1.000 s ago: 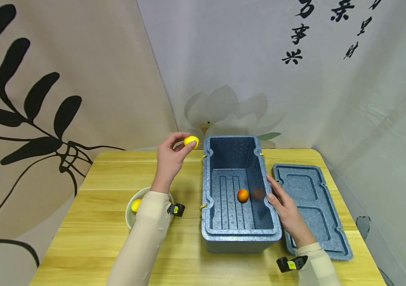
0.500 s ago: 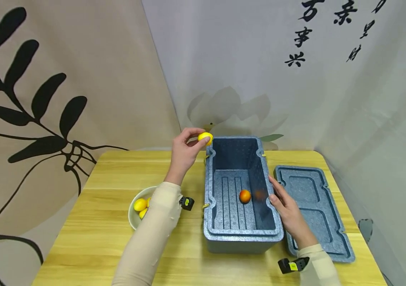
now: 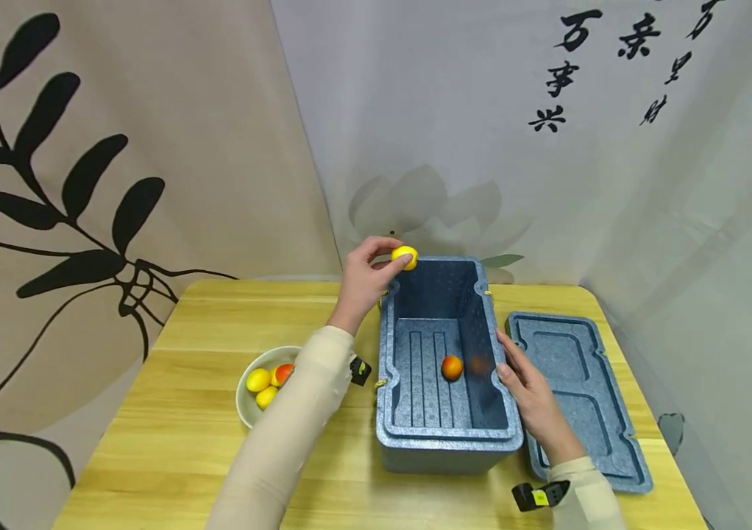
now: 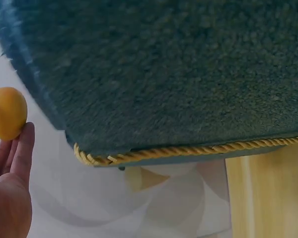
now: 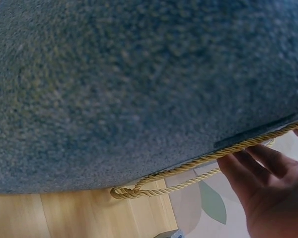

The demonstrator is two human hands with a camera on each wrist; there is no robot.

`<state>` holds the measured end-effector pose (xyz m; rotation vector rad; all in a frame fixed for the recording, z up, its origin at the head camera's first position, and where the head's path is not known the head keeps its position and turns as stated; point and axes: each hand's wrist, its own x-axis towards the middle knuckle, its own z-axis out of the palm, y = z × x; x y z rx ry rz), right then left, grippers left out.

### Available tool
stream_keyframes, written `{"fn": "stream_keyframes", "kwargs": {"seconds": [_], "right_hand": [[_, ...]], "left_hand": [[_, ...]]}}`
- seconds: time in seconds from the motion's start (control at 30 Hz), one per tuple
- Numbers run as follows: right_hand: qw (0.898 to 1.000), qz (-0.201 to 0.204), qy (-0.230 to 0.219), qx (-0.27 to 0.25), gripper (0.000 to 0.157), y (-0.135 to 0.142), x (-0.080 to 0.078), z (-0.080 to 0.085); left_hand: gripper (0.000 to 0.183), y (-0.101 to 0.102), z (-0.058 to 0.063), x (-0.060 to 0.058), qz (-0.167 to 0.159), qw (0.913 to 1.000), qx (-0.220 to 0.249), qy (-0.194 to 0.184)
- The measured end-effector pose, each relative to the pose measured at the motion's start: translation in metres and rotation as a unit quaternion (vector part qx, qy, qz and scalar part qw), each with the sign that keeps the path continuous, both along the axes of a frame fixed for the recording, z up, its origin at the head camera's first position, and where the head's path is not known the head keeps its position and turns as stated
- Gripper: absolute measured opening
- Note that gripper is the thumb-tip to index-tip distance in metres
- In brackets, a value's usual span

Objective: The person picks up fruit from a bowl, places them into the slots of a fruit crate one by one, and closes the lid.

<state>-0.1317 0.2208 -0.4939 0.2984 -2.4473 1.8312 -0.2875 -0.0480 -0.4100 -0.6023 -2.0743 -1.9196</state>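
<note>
In the head view my left hand (image 3: 366, 283) pinches a small yellow lemon (image 3: 405, 258) between thumb and fingers, at the far left corner of a deep blue-grey foam box (image 3: 385, 346). The left wrist view shows the lemon (image 4: 9, 114) at my fingertips, with the box's side wall (image 4: 179, 79) beside it. An orange-red round fruit (image 3: 452, 368) lies on the box's ribbed floor. My right hand (image 3: 535, 397) rests against the box's right side, fingers fairly straight along the rim. In the right wrist view those fingers touch the box near its yellow rope (image 5: 203, 158).
A white bowl (image 3: 243, 408) left of the box holds several yellow fruits and a red-orange one, partly covered by my left sleeve. The box's lid (image 3: 581, 397) lies on the wooden table (image 3: 171, 412) at the right. A printed curtain (image 3: 230, 147) hangs behind.
My left hand has carried the lemon rightward, from left of the box to over its far left corner. More of the bowl's fruit now shows. The right hand stays at the box's side.
</note>
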Motion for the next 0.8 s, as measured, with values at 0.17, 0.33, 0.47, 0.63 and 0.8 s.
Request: {"fn": "stream_keyframes", "kwargs": {"seconds": [0.17, 0.33, 0.47, 0.63, 0.8], "right_hand": [[1.000, 0.000, -0.001, -0.004, 0.051, 0.001, 0.001, -0.001], [1.000, 0.004, -0.008, -0.008, 0.051, 0.002, -0.001, -0.004], [1.000, 0.005, -0.007, -0.008, 0.051, 0.003, 0.000, -0.005], [1.000, 0.001, -0.001, -0.004, 0.052, 0.003, -0.001, -0.002], [1.000, 0.002, -0.002, -0.003, 0.052, 0.002, -0.001, -0.001]], "left_hand": [[0.025, 0.011, -0.004, -0.005, 0.001, 0.9996, -0.026, -0.011], [0.026, 0.017, -0.007, -0.008, 0.013, 0.9971, -0.068, -0.032], [0.027, 0.019, -0.010, -0.009, 0.018, 0.9951, -0.086, -0.045], [0.026, 0.021, -0.012, -0.010, 0.022, 0.9936, -0.094, -0.060], [0.025, 0.021, -0.015, -0.011, 0.026, 0.9929, -0.101, -0.059]]}}
